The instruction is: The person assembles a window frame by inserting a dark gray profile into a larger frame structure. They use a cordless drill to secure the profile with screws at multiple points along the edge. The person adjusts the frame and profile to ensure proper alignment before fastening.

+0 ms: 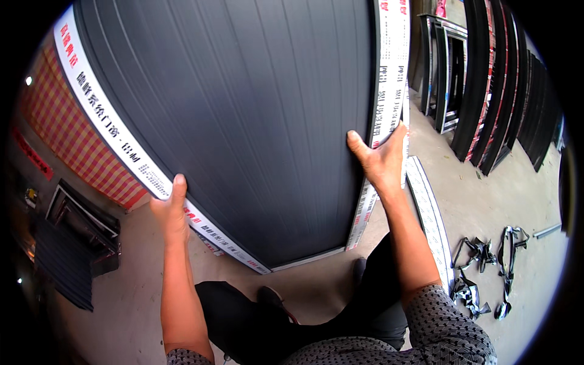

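Observation:
A tall dark grey ribbed door panel (243,121) stands before me, its side edges wrapped in white printed film. My left hand (170,213) is closed round its left edge, thumb up on the filmed strip (115,140). Higher up, my right hand (382,161) grips the right filmed edge (389,67), with its thumb stretched onto the dark face. The fingers behind the edges are mostly hidden. At the bottom, the panel's lower edge (310,258) is near the floor in front of my feet; whether it touches, I cannot tell.
Long dark panels (486,85) and frames (447,73) stand upright at the far right. Crumpled film strips (474,274) lie on the floor, near a long white-wrapped piece (431,219). At left are a checked red-and-yellow cloth (79,115) and stacked dark profiles (64,261).

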The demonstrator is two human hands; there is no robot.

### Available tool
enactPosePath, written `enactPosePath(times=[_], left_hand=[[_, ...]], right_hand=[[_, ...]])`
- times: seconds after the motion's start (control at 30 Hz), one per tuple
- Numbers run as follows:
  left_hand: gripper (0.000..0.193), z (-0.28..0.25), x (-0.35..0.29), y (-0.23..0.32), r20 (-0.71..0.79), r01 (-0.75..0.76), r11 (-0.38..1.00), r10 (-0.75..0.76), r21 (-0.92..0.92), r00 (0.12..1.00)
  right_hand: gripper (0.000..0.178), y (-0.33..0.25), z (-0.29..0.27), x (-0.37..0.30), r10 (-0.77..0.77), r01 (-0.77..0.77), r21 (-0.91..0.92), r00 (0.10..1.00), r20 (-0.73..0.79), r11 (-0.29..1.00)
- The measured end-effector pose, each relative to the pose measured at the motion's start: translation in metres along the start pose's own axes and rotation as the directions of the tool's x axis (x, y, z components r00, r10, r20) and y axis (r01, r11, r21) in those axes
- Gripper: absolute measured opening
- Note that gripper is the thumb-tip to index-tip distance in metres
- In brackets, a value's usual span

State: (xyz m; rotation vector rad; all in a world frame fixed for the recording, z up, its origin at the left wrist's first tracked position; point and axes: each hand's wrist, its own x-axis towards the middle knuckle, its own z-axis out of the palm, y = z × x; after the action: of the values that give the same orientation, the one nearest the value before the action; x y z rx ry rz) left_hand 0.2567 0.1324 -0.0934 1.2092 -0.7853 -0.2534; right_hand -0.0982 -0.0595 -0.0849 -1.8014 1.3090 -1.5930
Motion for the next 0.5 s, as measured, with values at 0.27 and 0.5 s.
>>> enactPosePath(times=[0.27, 0.5], left_hand=[[0.069, 0.001, 0.000, 0.005, 0.026, -0.018, 1.000, 0.018, 0.001, 1.000], [0.070, 0.004, -0.003, 0.006, 0.003, -0.033, 0.999, 0.033, 0.008, 0.999]], right_hand=[[0.109, -0.006, -0.002, 0.000, 0.045, -0.042, -0.112, 0.999, 0.025, 0.993], [0.095, 0.002, -0.001, -0.002, 0.002, 0.000, -0.038, 1.000, 0.030, 0.999]])
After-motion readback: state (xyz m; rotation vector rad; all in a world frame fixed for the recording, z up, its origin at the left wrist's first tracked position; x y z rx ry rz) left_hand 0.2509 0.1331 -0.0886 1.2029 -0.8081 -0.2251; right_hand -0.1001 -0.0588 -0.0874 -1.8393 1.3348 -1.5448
